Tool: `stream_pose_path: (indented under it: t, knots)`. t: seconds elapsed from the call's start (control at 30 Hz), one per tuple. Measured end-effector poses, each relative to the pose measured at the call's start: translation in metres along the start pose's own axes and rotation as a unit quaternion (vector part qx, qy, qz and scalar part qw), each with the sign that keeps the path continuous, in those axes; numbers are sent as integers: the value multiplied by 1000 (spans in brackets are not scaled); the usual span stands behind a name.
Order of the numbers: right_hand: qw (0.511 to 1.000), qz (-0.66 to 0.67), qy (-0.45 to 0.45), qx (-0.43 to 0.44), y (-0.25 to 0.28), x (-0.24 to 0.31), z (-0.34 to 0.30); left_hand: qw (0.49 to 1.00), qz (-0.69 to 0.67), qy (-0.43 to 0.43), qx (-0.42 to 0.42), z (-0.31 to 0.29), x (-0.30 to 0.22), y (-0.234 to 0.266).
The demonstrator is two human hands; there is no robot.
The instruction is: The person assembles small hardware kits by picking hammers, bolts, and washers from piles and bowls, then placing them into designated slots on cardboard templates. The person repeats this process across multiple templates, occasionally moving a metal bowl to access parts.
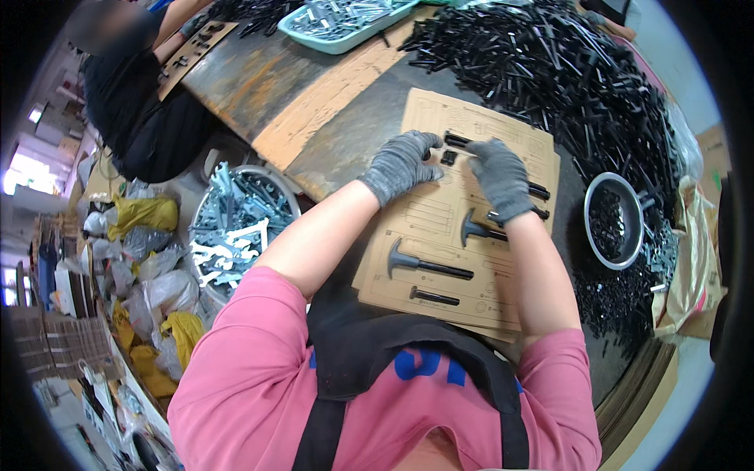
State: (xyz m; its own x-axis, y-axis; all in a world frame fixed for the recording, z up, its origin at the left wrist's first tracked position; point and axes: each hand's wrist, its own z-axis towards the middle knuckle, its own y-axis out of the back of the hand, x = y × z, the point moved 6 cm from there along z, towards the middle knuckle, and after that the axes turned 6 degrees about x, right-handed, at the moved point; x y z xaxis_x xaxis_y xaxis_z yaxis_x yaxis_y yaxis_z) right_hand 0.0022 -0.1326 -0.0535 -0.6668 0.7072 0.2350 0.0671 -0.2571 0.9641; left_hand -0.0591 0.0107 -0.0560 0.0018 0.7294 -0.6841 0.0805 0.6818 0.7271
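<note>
A brown cardboard backing card (440, 220) with printed outlines lies on the dark worktable. Several black tool parts rest on it, among them a T-shaped handle (424, 264) and a short black rod (433, 297). My left hand (402, 163), in a grey knit glove, presses flat on the card's upper left area, its fingers beside a small black part (449, 157). My right hand (501, 177), gloved the same, pinches a black rod (457, 141) near the card's top edge. My pink sleeves and black apron straps fill the lower part of the picture.
A large heap of black rods (565, 71) covers the table's far right. A round metal bowl (628, 206) of black parts stands right of the card. A teal tray (345, 22) of metal pieces sits at the back. A basket of silver wrenches (236, 228) stands left. Another person (126, 86) works at upper left.
</note>
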Motion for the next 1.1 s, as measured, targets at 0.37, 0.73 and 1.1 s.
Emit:
stream_pose_path:
  t: [0.37, 0.73, 1.1]
  knots:
    - [939, 340, 42, 13, 16, -11, -79, 955, -15, 161, -247, -224, 144, 38]
    - [943, 332, -13, 18, 21, -14, -113, 832, 134, 538, -6, -284, 294, 29]
    - [944, 328, -15, 37, 26, 3, -113, 821, 115, 559, -25, -265, 283, 12]
